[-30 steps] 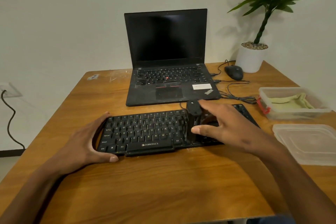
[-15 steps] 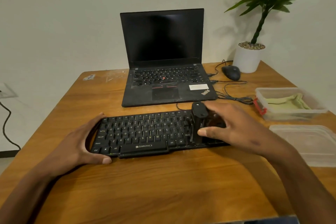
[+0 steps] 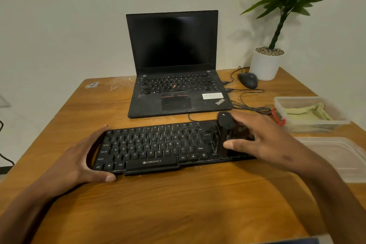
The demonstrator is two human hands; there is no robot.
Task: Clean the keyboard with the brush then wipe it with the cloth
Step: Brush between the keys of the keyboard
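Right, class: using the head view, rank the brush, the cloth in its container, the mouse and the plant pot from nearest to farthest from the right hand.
1. brush: held in the right hand, over the keyboard's right end.
2. cloth: in the clear container, right of the hand.
3. mouse: beyond, right of the laptop.
4. plant pot: far right corner, just behind the mouse.

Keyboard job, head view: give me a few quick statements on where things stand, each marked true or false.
1. The right hand holds the black brush upright on the right part of the keyboard. True.
2. The left hand lies flat on the laptop. False: it grips the keyboard's left end.
3. The green cloth lies in the clear container. True.
4. The container's lid is on it. False: it lies on the table, nearer the person.
5. The laptop screen is lit. False: it is dark.
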